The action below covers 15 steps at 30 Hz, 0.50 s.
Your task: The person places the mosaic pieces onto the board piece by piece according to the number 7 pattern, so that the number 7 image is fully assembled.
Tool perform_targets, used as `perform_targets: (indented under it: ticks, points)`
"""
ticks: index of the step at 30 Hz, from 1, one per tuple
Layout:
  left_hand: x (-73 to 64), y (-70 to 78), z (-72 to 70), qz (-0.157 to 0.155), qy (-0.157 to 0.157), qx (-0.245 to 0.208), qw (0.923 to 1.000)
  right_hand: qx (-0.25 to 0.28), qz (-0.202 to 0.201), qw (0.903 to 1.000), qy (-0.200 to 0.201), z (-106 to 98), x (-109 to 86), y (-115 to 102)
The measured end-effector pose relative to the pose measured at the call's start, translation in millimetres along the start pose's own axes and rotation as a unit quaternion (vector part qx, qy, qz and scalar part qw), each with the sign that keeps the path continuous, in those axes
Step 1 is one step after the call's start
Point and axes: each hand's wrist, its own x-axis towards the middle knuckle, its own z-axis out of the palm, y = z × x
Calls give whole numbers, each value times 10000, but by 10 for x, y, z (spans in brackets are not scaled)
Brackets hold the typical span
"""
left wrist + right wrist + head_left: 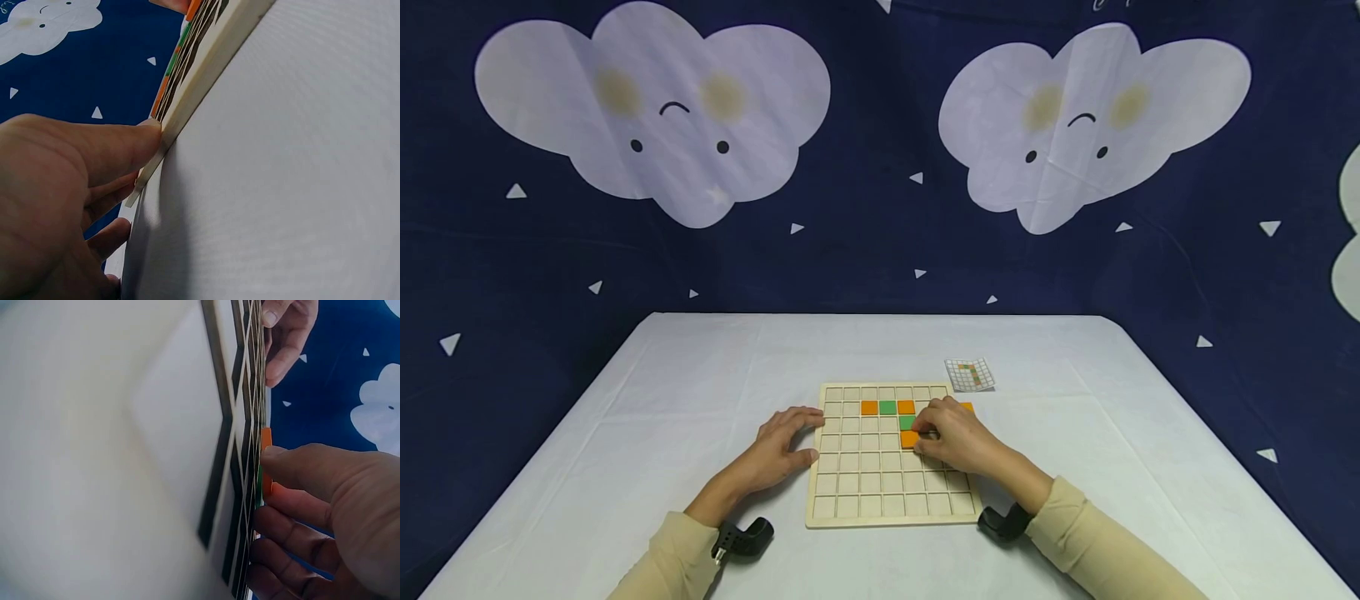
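A wooden grid board point(860, 507) lies on the table, with orange, green and orange tiles side by side in an upper row. Below the right end of that row sits a green tile point(907, 423). My right hand point(958, 437) pinches an orange tile point(267, 469) between thumb and fingers, just under that green one and close over the board's cells. At the board's left edge, my left hand point(778, 450) rests with its thumb and fingertips against the rim, fingers spread and extended.
A small printed card point(970, 375) with a grid and a coloured pattern lies beyond the board's upper right corner. Another orange tile point(967, 408) shows partly behind my right hand. White cloth point(700, 375) covers the table, and a dark blue cloud-print curtain point(865, 250) hangs behind it.
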Motion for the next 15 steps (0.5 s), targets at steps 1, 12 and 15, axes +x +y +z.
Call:
perform_targets:
  ticks: [1, 12, 15]
  points:
    - [-1, 1, -1, -2, -6, 3, 10000, 0, -2, 10000, -2, 1, 0, 0]
    - [-3, 4, 2, 15, -24, -16, 10000, -21, 8, 10000, 6, 8, -1, -7]
    - [-4, 3, 0, 25, -8, 3, 10000, -6, 28, 10000, -7, 9, 0, -11]
